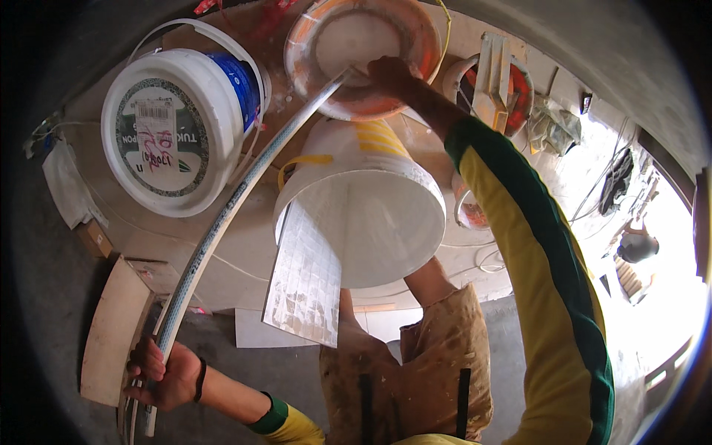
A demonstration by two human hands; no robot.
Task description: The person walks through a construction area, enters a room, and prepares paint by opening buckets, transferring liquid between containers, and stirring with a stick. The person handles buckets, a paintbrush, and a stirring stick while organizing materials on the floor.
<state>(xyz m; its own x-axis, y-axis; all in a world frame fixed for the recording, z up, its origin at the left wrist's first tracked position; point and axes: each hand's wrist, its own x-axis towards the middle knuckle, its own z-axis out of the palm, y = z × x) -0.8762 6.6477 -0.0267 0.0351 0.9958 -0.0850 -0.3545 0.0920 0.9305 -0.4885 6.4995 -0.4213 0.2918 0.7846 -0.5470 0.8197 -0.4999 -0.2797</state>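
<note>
A long, pale braided hose (231,211) curves from lower left up to the orange bucket (317,110). My left hand (172,377) is closed around its lower part, beside other thin strips. At the hose's upper end, my right hand (391,77) is closed over the bucket, its fingertips partly hidden. Greyish-white material fills the inside of that bucket. Between my arms stands a large white bucket (393,222) with yellow stripes and a yellow handle. A flat tile with a gridded back (304,278) leans out over its near rim.
A lidded white-and-blue bucket (126,156) stands at left. Another orange-rimmed bucket (523,93) holds a board (491,78) at upper right. Boards (111,326) lean at lower left. Cables and a crumpled bag (555,126) lie at right, where a person (638,245) is farther off.
</note>
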